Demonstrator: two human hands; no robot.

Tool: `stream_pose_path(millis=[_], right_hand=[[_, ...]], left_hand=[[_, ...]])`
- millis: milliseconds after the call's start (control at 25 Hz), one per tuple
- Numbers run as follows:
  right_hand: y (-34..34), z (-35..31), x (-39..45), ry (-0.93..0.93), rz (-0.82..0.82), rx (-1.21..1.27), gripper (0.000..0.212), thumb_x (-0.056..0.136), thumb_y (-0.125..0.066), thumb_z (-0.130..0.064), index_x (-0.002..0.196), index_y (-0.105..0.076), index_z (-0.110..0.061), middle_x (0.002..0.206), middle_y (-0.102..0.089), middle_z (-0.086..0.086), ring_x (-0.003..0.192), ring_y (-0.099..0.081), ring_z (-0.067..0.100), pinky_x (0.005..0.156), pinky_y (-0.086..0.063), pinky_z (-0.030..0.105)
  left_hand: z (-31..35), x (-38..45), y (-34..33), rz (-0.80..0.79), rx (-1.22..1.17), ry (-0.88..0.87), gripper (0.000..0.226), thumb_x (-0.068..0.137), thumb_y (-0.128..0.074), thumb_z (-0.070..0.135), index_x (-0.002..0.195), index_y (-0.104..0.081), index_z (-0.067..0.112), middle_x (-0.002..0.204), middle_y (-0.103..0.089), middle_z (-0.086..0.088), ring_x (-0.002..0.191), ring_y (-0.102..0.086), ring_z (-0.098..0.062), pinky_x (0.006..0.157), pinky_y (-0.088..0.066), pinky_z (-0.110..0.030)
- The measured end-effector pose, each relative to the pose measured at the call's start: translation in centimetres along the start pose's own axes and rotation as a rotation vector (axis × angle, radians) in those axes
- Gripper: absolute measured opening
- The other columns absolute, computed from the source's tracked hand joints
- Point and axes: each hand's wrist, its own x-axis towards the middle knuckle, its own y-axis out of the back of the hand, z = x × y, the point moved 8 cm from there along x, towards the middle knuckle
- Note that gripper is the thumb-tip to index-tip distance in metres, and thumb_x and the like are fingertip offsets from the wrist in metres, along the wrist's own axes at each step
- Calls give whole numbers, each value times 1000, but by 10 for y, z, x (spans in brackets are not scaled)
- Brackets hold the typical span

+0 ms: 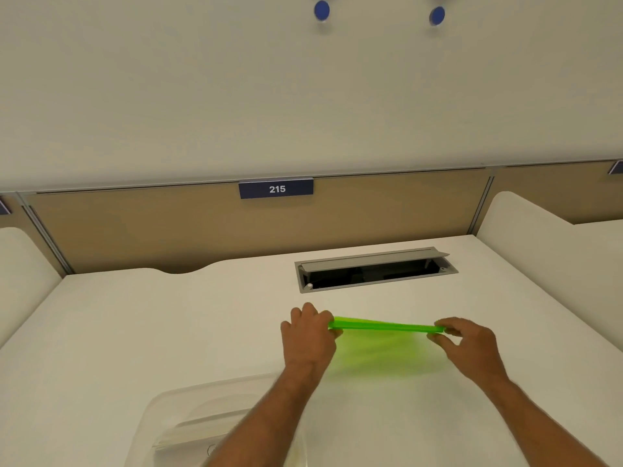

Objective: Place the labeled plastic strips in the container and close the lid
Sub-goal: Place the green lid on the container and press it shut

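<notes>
Head view: a bright green, flat plastic lid [386,325] is held edge-on just above the white desk [168,332], spanning between both hands. The left hand [308,335] pinches its left end; the right hand [468,342] pinches its right end between thumb and fingertips. Below the left forearm, nearer the person, sits the clear plastic rectangular container [188,419], pale strips [199,429] lying inside it.

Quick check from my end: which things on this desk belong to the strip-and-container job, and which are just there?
Job:
- translucent green plastic lid, held edge-on by left hand and right hand
- clear plastic container, pale strips inside

Not job:
- open grey metal cable hatch
- blue "215" sign
- two blue round wall pegs
</notes>
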Motion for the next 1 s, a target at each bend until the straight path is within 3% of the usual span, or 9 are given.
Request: stream_pose_path(millis=[80, 160, 280, 400, 520, 800, 1000], right_hand=[[11, -5, 7, -25, -17, 134, 30, 65, -88, -6, 87, -72, -18, 83, -70, 1, 75, -66, 21, 71, -50, 11], [22, -9, 15, -99, -40, 295, 30, 70, -84, -1, 87, -67, -19, 87, -68, 6, 77, -66, 20, 69, -51, 7], [32, -30, 23, -160, -87, 554, 29, 76, -76, 6, 88, -62, -16, 88, -68, 11, 73, -67, 9, 67, -55, 13], [39, -58, 27, -155, -82, 726, 29, 80, -70, 8, 95, -63, -16, 86, -70, 7, 73, -67, 12, 65, -59, 20], [33, -83, 23, -194, -80, 879, 28, 81, -66, 7, 101, -64, -13, 77, -71, -1, 62, -66, 11, 53, -59, 26], [-16, -128, -8, -295, -219, 909, 33, 74, -72, -21, 106, -65, -21, 66, -71, 6, 49, -64, 21, 43, -53, 31], [-55, -154, -33, -376, -291, 918, 37, 72, -73, -27, 107, -66, -16, 64, -70, 6, 46, -61, 19, 42, -51, 29]], left_hand=[[-1, 1, 15, 51, -77, -23, 31, 90, -60, 51, 113, -66, 32, 115, -50, 4, 113, -42, -22, 89, -34, -37], [2, 0, 26, 52, -227, -38, 29, 89, -63, 49, 112, -66, 32, 124, -50, 6, 119, -41, -20, 95, -31, -37], [9, -1, 42, -3, -637, -58, 22, 90, -68, 37, 105, -66, 20, 115, -65, -1, 107, -56, -25, 91, -44, -40], [9, -5, 64, -34, -971, -65, 17, 92, -69, 21, 100, -66, 7, 96, -72, -15, 87, -65, -27, 81, -52, -43], [0, -11, 77, -119, -1183, -18, 12, 95, -64, 14, 102, -65, 4, 87, -74, -8, 76, -68, -18, 70, -54, -34], [-61, -31, 93, -121, -1306, 156, 13, 98, -59, 18, 104, -65, 9, 93, -74, -7, 63, -68, -19, 54, -55, -29], [-106, -50, 92, -137, -1347, 319, 13, 99, -58, 24, 101, -66, 13, 88, -78, -7, 61, -68, -17, 53, -55, -29]])
